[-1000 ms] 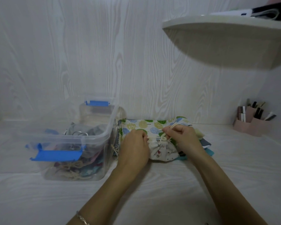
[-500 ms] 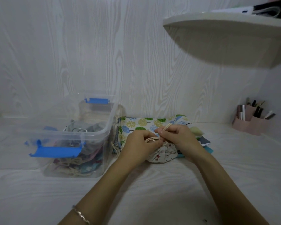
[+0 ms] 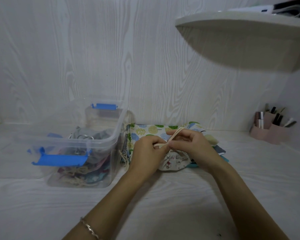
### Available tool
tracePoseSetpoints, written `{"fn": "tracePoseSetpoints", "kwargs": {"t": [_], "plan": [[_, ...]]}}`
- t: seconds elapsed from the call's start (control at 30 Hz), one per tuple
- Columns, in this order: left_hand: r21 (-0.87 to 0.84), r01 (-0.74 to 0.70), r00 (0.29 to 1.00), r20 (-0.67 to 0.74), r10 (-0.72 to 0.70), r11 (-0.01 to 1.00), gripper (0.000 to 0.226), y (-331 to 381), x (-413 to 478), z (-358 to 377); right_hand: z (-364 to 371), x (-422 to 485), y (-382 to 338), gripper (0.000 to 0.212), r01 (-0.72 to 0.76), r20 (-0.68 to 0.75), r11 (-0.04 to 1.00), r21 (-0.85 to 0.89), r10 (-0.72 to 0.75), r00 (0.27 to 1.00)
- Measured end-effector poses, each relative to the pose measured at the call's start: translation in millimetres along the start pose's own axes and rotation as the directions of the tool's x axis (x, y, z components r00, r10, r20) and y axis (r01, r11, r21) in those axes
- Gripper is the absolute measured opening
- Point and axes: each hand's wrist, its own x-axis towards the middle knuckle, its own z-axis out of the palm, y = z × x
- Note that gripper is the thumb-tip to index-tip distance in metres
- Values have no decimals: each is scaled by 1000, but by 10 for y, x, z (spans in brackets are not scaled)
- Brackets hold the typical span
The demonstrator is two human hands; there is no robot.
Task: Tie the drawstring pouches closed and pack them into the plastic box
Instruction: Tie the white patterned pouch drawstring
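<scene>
At far left stood the plastic box [image 3: 111, 153], lid off, blue latch [image 3: 59, 159] hanging at its near wall. Tied pouches [image 3: 80, 172] lay heaped inside, bows visible through the clear side.

Just right of the box lay a flat stack of untied pouches [image 3: 151, 130], a tree-print one on top.

The left hand [image 3: 145, 153] was curled, its fingertips pinching the cord [image 3: 174, 135] close to the knot point. Below and between both hands sat the small pouch [image 3: 173, 161], resting on the table [image 3: 163, 205] against the front of the stack, its mouth gathered shut.

The right hand [image 3: 194, 146] pinched the same cord between thumb and forefinger, a doubled loop rising past its knuckles. The two hands were touching at the pinch.

Far right, well apart, stood a pink pen holder [image 3: 270, 132].

Assessment: the pouch appeared light, soft, limp and not fragile; it would crumple rather than resist. The cord looked thin and fairly grippy, but a loop could slip if tension dropped before the bow was cinched. Best hold for tying: the cord, near the gathered neck. Best hold for packing: the neck or the body, one hand sufficing.
</scene>
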Motion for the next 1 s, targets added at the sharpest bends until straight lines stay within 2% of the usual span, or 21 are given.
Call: {"fn": "tracePoseSetpoints", "kwargs": {"t": [0.07, 0.17, 0.27, 0.33, 0.4, 0.47, 0.53, 0.57, 0.63, 0.87, 1.0], "plan": [[-53, 48, 999, 1, -48, 997, 7, -4, 13, 3, -17, -2, -10, 28, 8, 33, 1000, -9, -7, 999], [-104, 105, 994, 23, -104, 989, 9, 2, 20, 13, -16, 2, -13, 23, 17, 30, 1000, -12, -16, 999], [-65, 124, 992, 44, -121, 990, 13, 15, 9, 21, 11, 6, 7, 20, 25, -30, 999, -34, -26, 999], [-1, 120, 992, 31, -120, 993, 15, 17, -8, 31, 52, 9, 27, 21, 53, -91, 993, -107, -63, 994], [20, 126, 992, 22, -126, 992, 15, 18, -11, 34, 113, 0, 52, 19, 135, -120, 960, -246, -169, 978], [15, 132, 990, 36, -133, 991, 16, 15, 2, 28, 155, -7, 79, 24, 275, -94, 864, -422, -344, 934], [29, 135, 987, 80, -137, 990, 17, 14, 1, 21, 159, 4, 115, 24, 404, 12, 698, -590, -493, 870], [50, 131, 986, 102, -135, 990, 18, 9, -1, 19, 156, 11, 130, 23, 435, 60, 632, -641, -524, 850], [87, 113, 983, 134, -124, 990, 19, -3, -10, 20, 141, 17, 142, 21, 440, 105, 590, -677, -515, 851], [86, 10, 983, 181, -26, 996, 19, 56, -39, -14, 87, -2, 111, 11, 359, 90, 619, -698, -422, 902], [64, -15, 975, 221, 1, 998, 21, 70, -28, -26, 99, -19, 94, 10, 277, 4, 786, -553, -330, 944]]}}
